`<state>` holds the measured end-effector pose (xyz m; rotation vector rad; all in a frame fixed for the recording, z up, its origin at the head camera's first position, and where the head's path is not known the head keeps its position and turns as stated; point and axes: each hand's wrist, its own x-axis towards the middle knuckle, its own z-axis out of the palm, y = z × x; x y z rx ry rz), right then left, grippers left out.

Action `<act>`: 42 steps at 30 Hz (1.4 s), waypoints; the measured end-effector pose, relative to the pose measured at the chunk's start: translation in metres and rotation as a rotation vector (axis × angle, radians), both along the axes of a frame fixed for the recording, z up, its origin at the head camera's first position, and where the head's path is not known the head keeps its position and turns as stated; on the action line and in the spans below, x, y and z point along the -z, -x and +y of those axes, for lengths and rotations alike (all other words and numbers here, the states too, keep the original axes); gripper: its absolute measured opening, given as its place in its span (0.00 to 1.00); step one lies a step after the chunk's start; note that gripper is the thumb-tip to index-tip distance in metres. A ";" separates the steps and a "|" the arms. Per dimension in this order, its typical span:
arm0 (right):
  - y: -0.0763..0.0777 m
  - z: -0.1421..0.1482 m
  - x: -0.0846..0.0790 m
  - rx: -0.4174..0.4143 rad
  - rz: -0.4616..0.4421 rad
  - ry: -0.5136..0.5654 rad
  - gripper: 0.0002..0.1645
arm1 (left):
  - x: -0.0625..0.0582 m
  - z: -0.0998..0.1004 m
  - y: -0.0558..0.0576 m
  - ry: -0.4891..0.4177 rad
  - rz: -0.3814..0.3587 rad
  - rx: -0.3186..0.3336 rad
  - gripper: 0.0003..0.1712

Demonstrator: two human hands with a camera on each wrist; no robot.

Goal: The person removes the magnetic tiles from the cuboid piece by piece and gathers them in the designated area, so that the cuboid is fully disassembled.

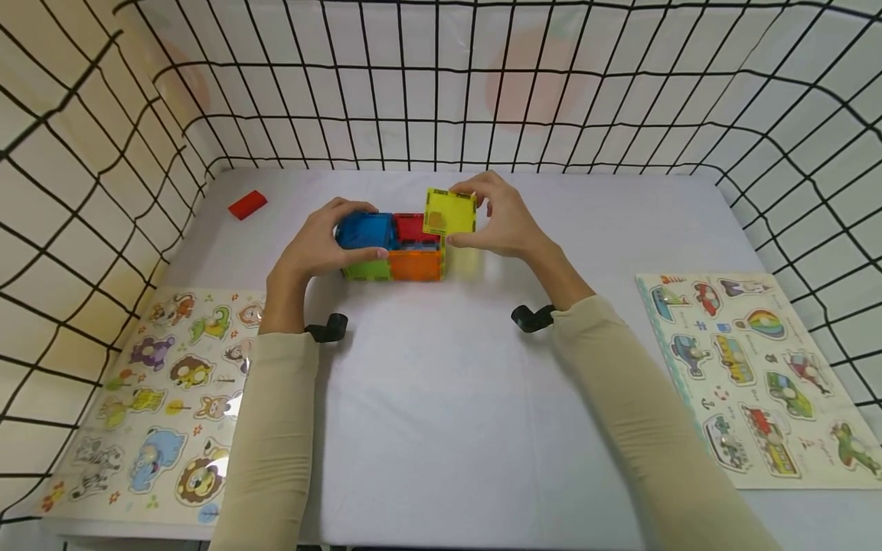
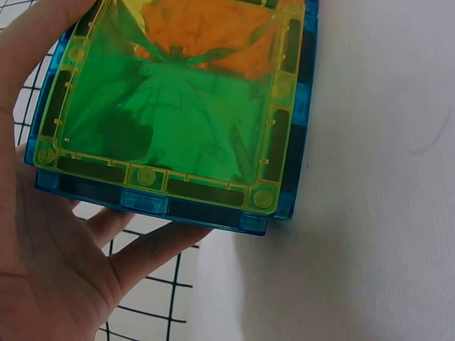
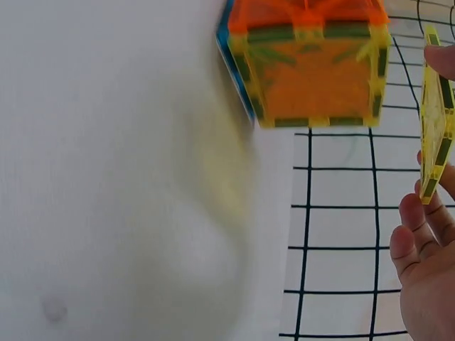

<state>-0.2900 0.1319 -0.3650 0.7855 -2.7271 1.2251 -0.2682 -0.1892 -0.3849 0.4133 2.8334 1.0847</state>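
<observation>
A two-cell box of translucent magnetic tiles (image 1: 416, 266) stands on the white table, its near side green and orange. A blue tile (image 1: 365, 231) covers its left half; the right half is uncovered on top, with a red tile (image 1: 416, 225) at its back. My left hand (image 1: 306, 243) grips the box's left end, thumb along the near side and fingers behind. In my right hand (image 1: 508, 220) a yellow square tile (image 1: 451, 210) is pinched by its right side, tilted above the box's right end. The right wrist view shows that yellow tile (image 3: 432, 121) nearly edge-on, apart from the box.
A small red block (image 1: 247, 204) lies at the back left. An animal puzzle board (image 1: 172, 405) is at the left, and a vehicle puzzle board (image 1: 758, 383) at the right. Black wire mesh (image 1: 436, 120) fences the table's back and sides.
</observation>
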 end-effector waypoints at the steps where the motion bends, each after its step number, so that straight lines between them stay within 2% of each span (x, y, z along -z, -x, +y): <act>1: 0.001 0.003 0.000 0.008 -0.002 -0.004 0.42 | 0.000 -0.001 0.000 0.001 -0.003 0.000 0.44; 10: 0.016 0.024 0.003 0.084 -0.050 -0.039 0.43 | 0.001 -0.003 -0.001 -0.017 -0.017 0.016 0.43; 15: 0.025 0.031 0.011 0.128 -0.076 -0.024 0.43 | 0.002 -0.002 0.000 -0.024 -0.024 0.016 0.43; 21: 0.034 0.035 0.024 0.178 -0.146 -0.024 0.42 | 0.004 0.000 0.000 -0.034 -0.030 0.013 0.43; 36: 0.066 0.036 0.062 0.180 -0.193 -0.043 0.35 | 0.002 -0.004 0.001 -0.021 -0.024 0.019 0.44; 42: 0.070 0.029 0.066 0.169 -0.186 -0.092 0.36 | 0.002 -0.006 -0.002 -0.041 -0.035 0.020 0.44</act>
